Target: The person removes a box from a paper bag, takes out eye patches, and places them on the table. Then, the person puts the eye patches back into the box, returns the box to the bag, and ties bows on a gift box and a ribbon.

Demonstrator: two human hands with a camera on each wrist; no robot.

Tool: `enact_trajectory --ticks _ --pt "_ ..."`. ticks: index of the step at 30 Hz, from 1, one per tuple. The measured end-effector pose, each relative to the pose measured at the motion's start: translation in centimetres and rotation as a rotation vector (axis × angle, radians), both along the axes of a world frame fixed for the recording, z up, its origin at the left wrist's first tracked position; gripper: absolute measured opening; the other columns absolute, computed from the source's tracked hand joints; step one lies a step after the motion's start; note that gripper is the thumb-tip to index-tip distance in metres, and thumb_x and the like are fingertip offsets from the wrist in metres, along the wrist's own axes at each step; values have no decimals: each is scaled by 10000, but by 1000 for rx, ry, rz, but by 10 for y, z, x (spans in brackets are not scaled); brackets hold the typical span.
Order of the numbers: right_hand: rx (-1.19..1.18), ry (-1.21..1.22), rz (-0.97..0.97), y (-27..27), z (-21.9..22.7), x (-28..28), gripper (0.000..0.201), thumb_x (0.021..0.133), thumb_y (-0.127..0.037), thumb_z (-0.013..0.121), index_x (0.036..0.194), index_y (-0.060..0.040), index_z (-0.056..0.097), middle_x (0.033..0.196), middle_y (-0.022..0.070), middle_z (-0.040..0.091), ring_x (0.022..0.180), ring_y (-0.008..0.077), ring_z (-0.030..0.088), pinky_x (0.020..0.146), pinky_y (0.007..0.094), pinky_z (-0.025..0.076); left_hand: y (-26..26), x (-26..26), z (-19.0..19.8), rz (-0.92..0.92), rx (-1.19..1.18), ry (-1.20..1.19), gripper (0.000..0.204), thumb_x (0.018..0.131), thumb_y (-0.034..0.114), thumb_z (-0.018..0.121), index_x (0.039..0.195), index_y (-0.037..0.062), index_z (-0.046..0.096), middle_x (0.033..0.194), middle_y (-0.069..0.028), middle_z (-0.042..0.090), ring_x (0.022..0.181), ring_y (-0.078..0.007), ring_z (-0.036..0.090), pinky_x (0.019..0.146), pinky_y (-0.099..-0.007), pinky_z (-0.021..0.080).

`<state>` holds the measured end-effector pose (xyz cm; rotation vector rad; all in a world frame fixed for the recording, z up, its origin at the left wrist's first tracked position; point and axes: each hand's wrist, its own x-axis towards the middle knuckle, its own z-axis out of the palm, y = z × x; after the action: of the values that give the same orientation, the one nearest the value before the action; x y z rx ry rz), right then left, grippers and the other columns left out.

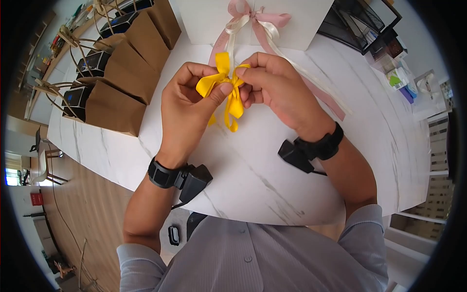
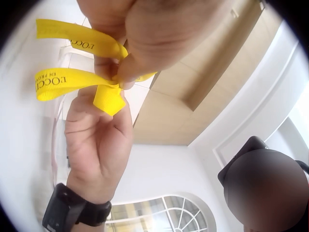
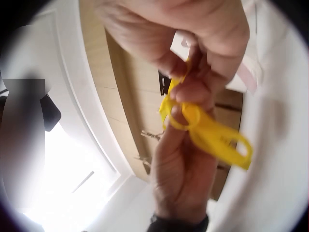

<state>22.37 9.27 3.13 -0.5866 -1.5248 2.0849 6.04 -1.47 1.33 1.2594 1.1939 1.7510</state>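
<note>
A yellow ribbon tied in a bow (image 1: 236,106) is held up over the white marbled table, its loops and tails spreading around a central knot. My left hand (image 1: 182,104) pinches it near the knot, thumb lying across the front. From the other side, my right hand (image 1: 279,85) pinches an upper loop between thumb and fingers. Dark printed letters run along the ribbon (image 2: 63,79) in the left wrist view. In the right wrist view, a yellow loop (image 3: 219,140) hangs out past the left hand (image 3: 186,169). Fingers hide part of the knot.
Several brown paper bags (image 1: 116,107) with dark boxes inside line the table's left side. Behind the hands stands a white box (image 1: 204,24) with a pink and cream ribbon bow (image 1: 253,17), whose tails trail onto the table (image 1: 262,160). A black mesh rack (image 1: 357,24) is at back right.
</note>
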Motion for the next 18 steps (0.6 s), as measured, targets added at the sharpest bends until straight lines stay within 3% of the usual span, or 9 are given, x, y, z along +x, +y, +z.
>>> enact_trajectory --ticks 1,3,6,10,12,16,18 --pt "8 3 -2 1 6 3 218 962 -135 630 1082 44 598 927 102 657 814 142 667 721 280 567 0 0 0 -2 8 3 206 901 -5 731 1057 -18 597 1018 -72 680 910 -117 666 824 -253 551" --pt "340 -22 25 4 17 9 248 975 -139 616 1154 31 595 984 82 654 891 134 659 783 275 546 -1 -1 0 -23 -31 -52 232 886 21 757 1063 20 606 1015 -61 690 934 -118 659 860 -259 520" --pt "476 -31 98 18 21 14 288 978 -118 609 1237 5 579 1040 62 653 946 127 649 840 260 519 1 -2 -5 -124 -68 -36 243 893 35 754 1081 20 600 1054 -74 698 961 -126 667 875 -265 524" --pt "541 -98 105 17 21 15 268 970 -97 623 1221 -6 603 1027 58 660 937 128 649 852 252 515 1 8 1 -205 -85 -113 252 891 -10 738 1096 -17 592 1032 -80 680 983 -124 655 889 -269 537" --pt "759 -31 204 21 17 14 242 952 -77 652 1181 -3 631 978 51 665 925 115 650 808 249 526 -1 3 1 -245 -136 -118 266 891 -10 738 1115 -7 594 1033 -73 680 968 -115 654 882 -260 535" --pt "640 19 209 23 14 15 214 926 -34 675 1134 13 650 927 56 670 927 117 653 783 247 531 -3 0 2 -311 -180 -86 254 897 68 759 1094 31 603 1049 -53 695 947 -112 662 874 -262 532" --pt "518 -74 250 22 18 17 236 899 16 685 1132 23 641 942 66 677 929 119 658 790 243 535 -3 2 0 -296 -179 -73 260 892 83 770 1090 37 607 1031 -44 692 936 -102 657 857 -255 532"
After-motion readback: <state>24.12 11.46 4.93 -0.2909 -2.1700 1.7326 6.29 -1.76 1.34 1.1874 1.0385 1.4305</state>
